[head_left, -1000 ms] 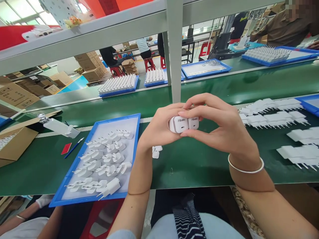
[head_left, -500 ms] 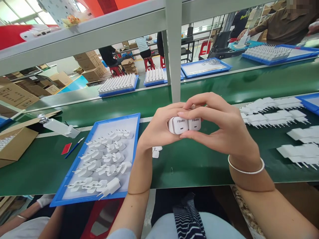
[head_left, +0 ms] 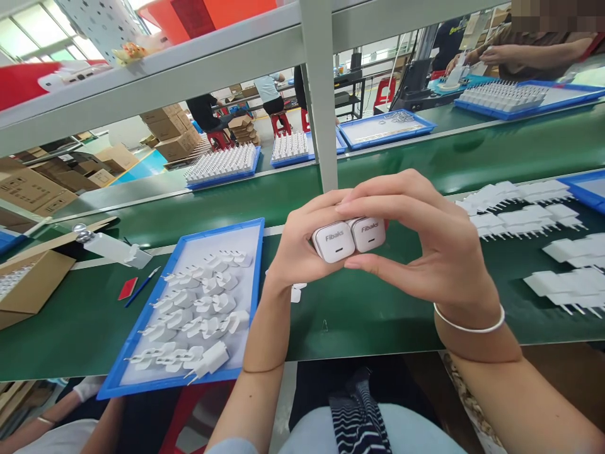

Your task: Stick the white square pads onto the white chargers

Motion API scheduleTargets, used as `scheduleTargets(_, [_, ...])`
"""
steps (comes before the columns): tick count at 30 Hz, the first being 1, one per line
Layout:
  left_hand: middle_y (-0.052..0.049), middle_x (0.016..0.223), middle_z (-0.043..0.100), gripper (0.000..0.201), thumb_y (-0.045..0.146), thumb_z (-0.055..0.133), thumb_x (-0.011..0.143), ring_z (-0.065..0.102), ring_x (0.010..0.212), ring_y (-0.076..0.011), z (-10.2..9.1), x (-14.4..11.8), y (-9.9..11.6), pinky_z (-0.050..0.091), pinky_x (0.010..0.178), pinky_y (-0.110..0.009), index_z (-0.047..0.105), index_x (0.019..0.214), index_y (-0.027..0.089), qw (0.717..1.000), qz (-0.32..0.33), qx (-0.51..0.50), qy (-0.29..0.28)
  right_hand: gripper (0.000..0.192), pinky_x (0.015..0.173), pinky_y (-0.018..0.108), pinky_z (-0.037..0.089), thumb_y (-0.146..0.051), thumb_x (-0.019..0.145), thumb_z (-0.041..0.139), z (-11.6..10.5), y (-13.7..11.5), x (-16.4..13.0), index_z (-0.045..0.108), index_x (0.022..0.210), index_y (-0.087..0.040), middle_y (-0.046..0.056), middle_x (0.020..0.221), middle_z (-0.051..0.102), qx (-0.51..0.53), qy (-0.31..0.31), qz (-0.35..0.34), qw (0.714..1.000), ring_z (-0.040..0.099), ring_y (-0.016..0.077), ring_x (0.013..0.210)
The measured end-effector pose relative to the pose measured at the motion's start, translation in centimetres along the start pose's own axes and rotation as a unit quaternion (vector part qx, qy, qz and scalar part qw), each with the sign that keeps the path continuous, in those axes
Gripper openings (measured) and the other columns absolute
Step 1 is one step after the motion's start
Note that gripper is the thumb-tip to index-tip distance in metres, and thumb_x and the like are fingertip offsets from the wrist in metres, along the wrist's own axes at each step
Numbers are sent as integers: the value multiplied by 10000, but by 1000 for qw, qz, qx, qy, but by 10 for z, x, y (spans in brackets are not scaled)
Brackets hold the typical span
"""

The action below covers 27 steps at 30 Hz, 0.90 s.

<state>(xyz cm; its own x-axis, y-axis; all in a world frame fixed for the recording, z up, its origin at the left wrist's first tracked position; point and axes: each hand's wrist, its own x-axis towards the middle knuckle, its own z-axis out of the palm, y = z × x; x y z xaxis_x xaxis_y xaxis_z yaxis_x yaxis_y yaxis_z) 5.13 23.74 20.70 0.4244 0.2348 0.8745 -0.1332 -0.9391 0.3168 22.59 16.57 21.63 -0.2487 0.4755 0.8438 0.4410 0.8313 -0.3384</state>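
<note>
Two white charger plugs are side by side between my hands, their port faces with "Fibaks" lettering turned toward me. My left hand (head_left: 307, 243) wraps around the left charger (head_left: 334, 243). Fingers and thumb of my right hand (head_left: 416, 233) close above and below the right charger (head_left: 368, 236). The two chargers touch along their edges and lean at slightly different angles. Their backs are hidden by my fingers. Behind my left wrist, a few small white pieces (head_left: 296, 292) lie on the green belt (head_left: 363, 328).
To the left sits a blue-rimmed tray (head_left: 261, 252) of white plug parts. Rows of white chargers (head_left: 515, 221) lie at the right. A grey post (head_left: 321, 101) rises just beyond my hands. A co-worker's gloved hand (head_left: 89, 388) shows at lower left, an open carton (head_left: 35, 287) farther up.
Both chargers have tilted so their port faces show larger and more fully. My fingers have shifted slightly around them. Across the line, a co-worker's hands have moved together.
</note>
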Motion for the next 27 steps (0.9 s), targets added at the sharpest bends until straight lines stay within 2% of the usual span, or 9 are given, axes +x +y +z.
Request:
scheduleTargets(6, [-82, 1119, 750, 235, 402, 674, 928, 742, 981, -208, -2, 1, 3, 629, 775, -328, 724, 1047, 205, 1000, 13, 15, -10, 339, 856, 464, 590, -118, 878, 699, 3, 0, 2, 700, 1167, -296, 71, 1149, 712, 70, 32, 17, 997, 676, 273, 1050])
scheduleTargets(12, [-81, 1106, 751, 176, 300, 676, 927, 736, 982, -205, 1, 0, 9, 633, 789, -337, 723, 1062, 196, 1000, 1, 4, -9, 320, 826, 448, 595, -106, 865, 715, 5, -3, 2, 717, 1122, -297, 57, 1112, 716, 94, 45, 40, 994, 674, 266, 1027])
scheduleTargets(18, [-89, 1127, 748, 212, 342, 686, 925, 733, 981, -208, 2, -2, 11, 634, 809, -346, 727, 1081, 205, 1000, -5, 25, 1, 408, 799, 426, 589, -155, 868, 722, 2, 2, 2, 674, 1236, -324, 61, 1149, 688, 117, 17, 49, 992, 655, 265, 1045])
scheduleTargets(22, [-88, 1171, 736, 221, 357, 659, 936, 734, 1027, -231, -1, -4, 11, 639, 818, -359, 730, 1079, 205, 999, 1, 42, 5, 425, 901, 470, 575, -215, 844, 765, 1, 4, 2, 670, 1240, -334, 68, 1184, 650, 106, -21, 11, 994, 638, 285, 1100])
scheduleTargets(27, [-94, 1168, 734, 361, 524, 673, 903, 733, 1041, -251, -3, -3, 13, 641, 833, -377, 738, 1083, 218, 999, -5, 49, -5, 361, 928, 475, 562, -212, 868, 745, 6, 1, 2, 693, 1198, -350, 65, 1164, 637, 75, 4, -15, 997, 627, 272, 1092])
